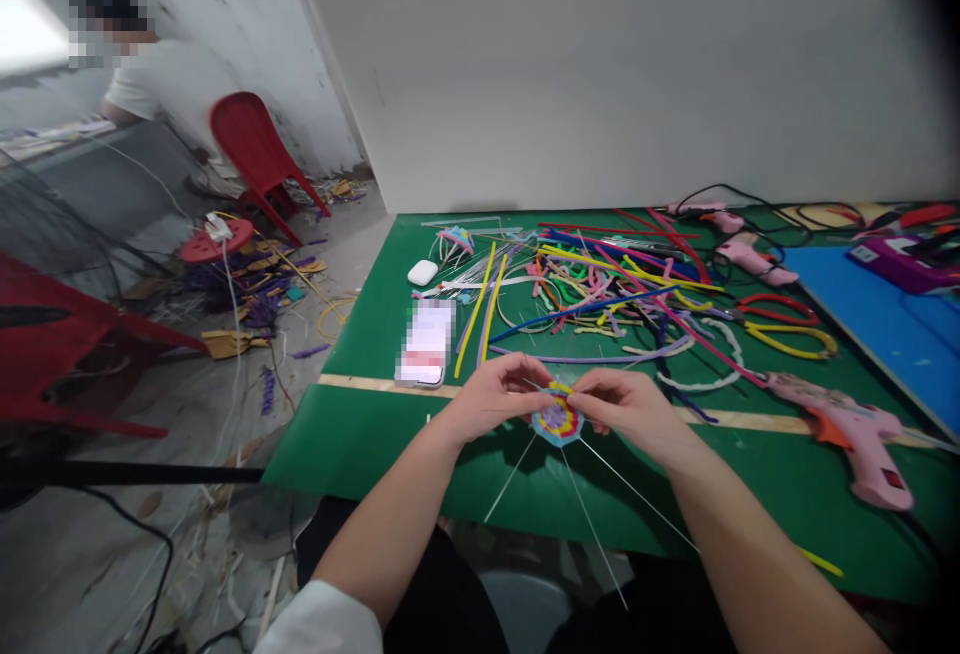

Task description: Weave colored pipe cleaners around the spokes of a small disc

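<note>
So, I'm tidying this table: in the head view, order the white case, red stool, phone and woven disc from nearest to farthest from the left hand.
1. Woven disc: held by the left hand.
2. Phone: on the table, left of the hand.
3. White case: just beyond the phone.
4. Red stool: far left, off the table.

The bare left hand point(501, 391) and the bare right hand point(626, 409) nearly meet, thumbs point(529, 401) pointing inward, fingers point(523, 365) curled and pinching. Both bare forearms point(401, 509) slant forward, converging.
</note>
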Demonstrator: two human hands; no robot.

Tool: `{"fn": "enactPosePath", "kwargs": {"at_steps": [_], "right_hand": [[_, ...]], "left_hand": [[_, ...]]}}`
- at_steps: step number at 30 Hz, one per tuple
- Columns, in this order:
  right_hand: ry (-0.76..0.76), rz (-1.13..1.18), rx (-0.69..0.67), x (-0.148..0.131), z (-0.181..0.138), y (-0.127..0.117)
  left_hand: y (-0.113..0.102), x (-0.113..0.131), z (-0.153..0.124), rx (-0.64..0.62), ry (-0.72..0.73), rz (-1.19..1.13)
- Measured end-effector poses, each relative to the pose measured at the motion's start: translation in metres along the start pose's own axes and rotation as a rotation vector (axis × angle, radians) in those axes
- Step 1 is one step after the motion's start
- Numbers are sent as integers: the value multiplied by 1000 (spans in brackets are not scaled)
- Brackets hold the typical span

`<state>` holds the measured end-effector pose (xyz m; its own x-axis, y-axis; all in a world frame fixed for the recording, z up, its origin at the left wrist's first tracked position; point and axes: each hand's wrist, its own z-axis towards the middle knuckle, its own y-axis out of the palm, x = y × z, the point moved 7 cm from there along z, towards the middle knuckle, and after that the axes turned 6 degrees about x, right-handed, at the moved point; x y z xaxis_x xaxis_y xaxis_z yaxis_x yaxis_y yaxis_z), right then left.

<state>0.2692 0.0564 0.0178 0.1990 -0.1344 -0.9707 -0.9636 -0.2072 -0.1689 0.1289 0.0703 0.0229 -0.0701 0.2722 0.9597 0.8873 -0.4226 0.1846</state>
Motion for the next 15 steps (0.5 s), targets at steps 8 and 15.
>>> {"fn": "enactPosePath", "kwargs": {"at_steps": [8,15], "right_hand": [[15,-8,-54,-1,-2,6],[34,20,1,0,-2,3]], "left_hand": [[2,-3,-3,-70,-72,40],[-1,-5,-1,-36,-87,-1]]}}
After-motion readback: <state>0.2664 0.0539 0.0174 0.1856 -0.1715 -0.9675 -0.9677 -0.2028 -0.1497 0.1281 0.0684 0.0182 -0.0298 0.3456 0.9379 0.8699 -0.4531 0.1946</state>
